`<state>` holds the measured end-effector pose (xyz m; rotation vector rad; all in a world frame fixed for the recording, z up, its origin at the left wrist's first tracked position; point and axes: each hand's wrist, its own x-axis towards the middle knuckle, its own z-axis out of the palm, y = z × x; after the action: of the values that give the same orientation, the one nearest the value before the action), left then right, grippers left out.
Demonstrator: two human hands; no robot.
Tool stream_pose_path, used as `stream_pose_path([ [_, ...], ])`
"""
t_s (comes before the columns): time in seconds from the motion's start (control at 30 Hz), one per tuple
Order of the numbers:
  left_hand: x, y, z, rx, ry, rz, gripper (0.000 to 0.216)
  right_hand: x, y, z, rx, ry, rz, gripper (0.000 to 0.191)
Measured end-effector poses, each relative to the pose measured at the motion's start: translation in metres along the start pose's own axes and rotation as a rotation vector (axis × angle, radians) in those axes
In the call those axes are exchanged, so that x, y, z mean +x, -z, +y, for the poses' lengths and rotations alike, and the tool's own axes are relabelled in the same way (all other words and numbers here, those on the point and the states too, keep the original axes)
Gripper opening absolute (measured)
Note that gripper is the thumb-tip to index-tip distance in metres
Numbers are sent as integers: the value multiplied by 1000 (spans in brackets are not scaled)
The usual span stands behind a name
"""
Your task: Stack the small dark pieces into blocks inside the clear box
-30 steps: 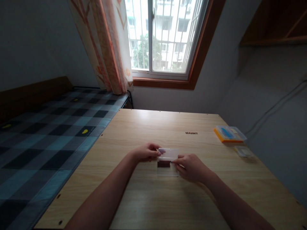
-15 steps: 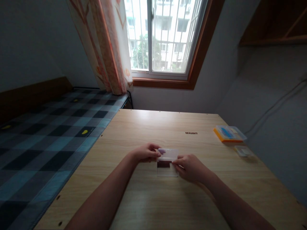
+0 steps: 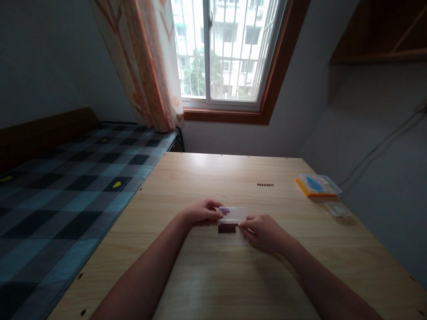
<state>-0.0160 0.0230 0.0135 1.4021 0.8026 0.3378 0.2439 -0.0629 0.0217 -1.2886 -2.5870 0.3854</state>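
Observation:
A small clear plastic box (image 3: 232, 241) lies on the table in front of me, its see-through lid (image 3: 236, 214) raised at the far side. Along the back of the box sits a dark brown block or row of small pieces (image 3: 227, 228), too small to make out singly. My left hand (image 3: 204, 212) pinches the lid's left edge between thumb and fingers. At the right side of the box, my right hand (image 3: 259, 230) has its thumb and fingertips pressed together by the dark content's right end. Whatever those fingertips hold is hidden.
Farther back on the wood-grain table (image 3: 200, 173) stands a row of several tiny dark pieces (image 3: 265, 185). An orange case with a clear lid (image 3: 316, 186) and a small clear box (image 3: 337, 209) lie near the right edge. A checkered bed (image 3: 83, 178) adjoins the left side.

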Motion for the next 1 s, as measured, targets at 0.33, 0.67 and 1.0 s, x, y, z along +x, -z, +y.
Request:
stream_pose_path([
  [0.33, 3, 3, -4, -47, -14, -29, 52, -5, 1, 21, 96, 24, 439, 29],
  [0.67, 5, 4, -10, -162, -56, -45, 61, 9, -18, 108, -74, -529, 671, 40],
  [1.0, 9, 11, -22, -294, -144, 45, 60, 26, -36, 120, -211, -666, 431, 54],
])
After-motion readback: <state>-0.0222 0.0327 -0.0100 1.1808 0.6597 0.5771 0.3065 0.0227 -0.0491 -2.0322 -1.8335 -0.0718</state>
